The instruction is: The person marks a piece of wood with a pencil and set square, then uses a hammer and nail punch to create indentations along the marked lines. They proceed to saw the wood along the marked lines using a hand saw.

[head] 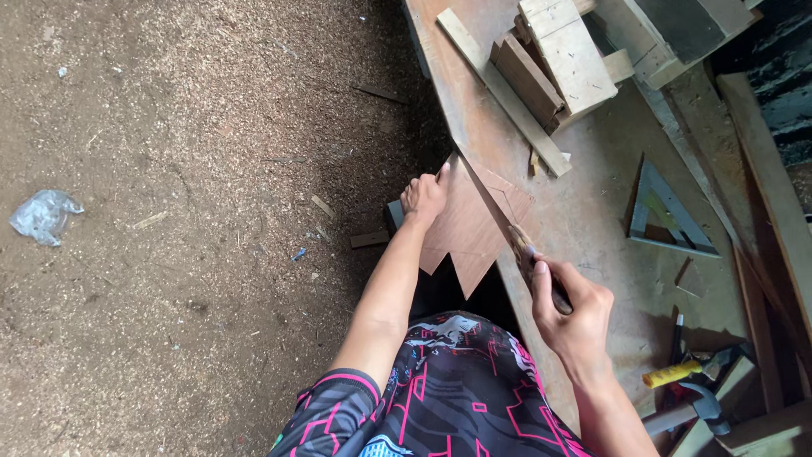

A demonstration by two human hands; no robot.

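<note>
Plywood piece [469,224]: thin reddish-brown board with a zigzag cut edge; lies on the near edge of the desk [592,211], its pointed teeth overhanging toward the floor.
Hidden/unclear: saw blade seen nearly edge-on, teeth not readable; lower edge of the board partly behind the left forearm; dark block under the board's left corner cannot be identified.
Cut off: both arms leave the frame at the bottom; hammer handle runs out at the lower right.
Left hand [423,196]: curled over the board's far left edge, fingers pressed on it, pinning it down.
Right hand [575,309]: clenched around the handle of the handsaw [499,216]; blade lies across the board.
Desk items: wooden strip [503,93], stacked wood blocks [558,59], metal triangle square [668,211], hammer [698,406], yellow-handled tool [672,372].
Floor [186,211]: covered in sawdust; crumpled clear plastic scrap [44,216] at left.
</note>
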